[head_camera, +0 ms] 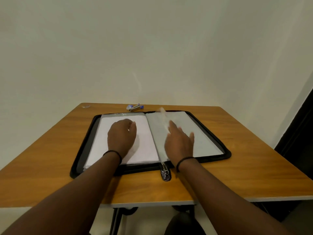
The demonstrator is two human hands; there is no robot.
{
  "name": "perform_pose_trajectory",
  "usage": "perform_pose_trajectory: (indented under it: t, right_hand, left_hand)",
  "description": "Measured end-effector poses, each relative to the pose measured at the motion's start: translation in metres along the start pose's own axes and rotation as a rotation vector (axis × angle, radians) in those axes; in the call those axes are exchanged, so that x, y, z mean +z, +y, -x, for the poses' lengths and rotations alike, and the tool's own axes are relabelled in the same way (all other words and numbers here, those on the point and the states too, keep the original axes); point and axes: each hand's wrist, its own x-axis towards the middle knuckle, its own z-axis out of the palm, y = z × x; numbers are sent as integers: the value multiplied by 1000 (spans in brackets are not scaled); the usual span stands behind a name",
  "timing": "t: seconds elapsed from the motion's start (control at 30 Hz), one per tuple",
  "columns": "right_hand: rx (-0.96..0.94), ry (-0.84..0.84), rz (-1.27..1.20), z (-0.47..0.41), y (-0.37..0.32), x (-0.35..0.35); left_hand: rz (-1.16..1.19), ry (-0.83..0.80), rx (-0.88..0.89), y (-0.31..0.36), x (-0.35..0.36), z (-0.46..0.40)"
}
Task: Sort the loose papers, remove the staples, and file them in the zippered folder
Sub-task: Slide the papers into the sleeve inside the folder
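On counter [254,175] middle, folder [227,154] open; left hand [122,135] loosely curled, presses papers [145,146]; right hand [179,141] flat, fingers spread over blurred sleeve [203,133]. Risk: sheets slide, creasing when folder closes.

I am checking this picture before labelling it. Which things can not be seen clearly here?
Head view only:
- Papers under the left hand: the hand covers part, any print too faint.
- Blurred streak above the right hand: motion blur, perhaps a page.
- Staple remover: too small for detail.
- Folder zipper pull: blurred.
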Motion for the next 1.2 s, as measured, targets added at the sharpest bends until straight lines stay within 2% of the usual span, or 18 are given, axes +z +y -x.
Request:
perform_pose_trajectory:
  t: [0.03, 0.1, 0.17, 0.23, 0.3, 0.37, 0.43, 0.5, 0.57, 0.6, 0.67, 0.77, 0.83, 0.93, 1.0, 1.07, 1.13, 1.2]
  right_hand:
    - [-63, -23, -22, 2, -15, 3]
    - [-220, -85, -165, 5, -47, 7]
    - [-312, -290, -513, 11, -73, 7]
    - [-276, -553, -835, 19, -86, 5]
    - [-176, -738, -1065, 22, -83, 0]
    - [-115, -790, -1204, 17, -72, -2]
    - [-61, -733, -1264, 10, -63, -3]
    - [-42, -597, -1157, 6, -58, 4]
    - [-152, -379, -817, 1, -50, 14]
    - [-232, -323, -614, -1, -47, 20]
    - [-343, -416, -284, -1, -47, 29]
    - [-422, -575, 57, 0, -59, 46]
    - [-448, -607, 116, 0, -71, 52]
    - [-477, -700, 70, -5, -85, 56]
    - [-464, -651, 9, -12, -88, 56]
    - [-427, -515, 50, -20, -82, 57]
    - [-378, -472, 141, -28, -71, 62]
    - [-338, -530, 144, -37, -63, 64]
  left_hand:
    - [114, -16, -93, 1, -5, -2]
    - [493, -66, -369, 4, -15, -13]
    - [726, -142, -622, 0, -26, -20]
    - [715, -258, -725, -16, -38, -19]
    - [715, -340, -781, -34, -48, -13]
    - [697, -392, -805, -47, -52, -13]
    - [672, -439, -821, -52, -54, -19]
    - [687, -460, -840, -50, -57, -22]
    - [698, -420, -852, -48, -59, -24]
    - [707, -384, -852, -51, -59, -24]
    - [690, -335, -844, -59, -61, -20]
    - [501, -322, -821, -75, -65, -19]
    - [345, -316, -775, -80, -71, -20]
    - [155, -267, -745, -82, -82, -19]
    - [-141, -243, -582, -79, -83, -20]
    - [-420, -199, -354, -71, -75, -21]
    - [-517, -252, -167, -61, -56, -20]
    - [-498, -389, -33, -53, -33, -19]
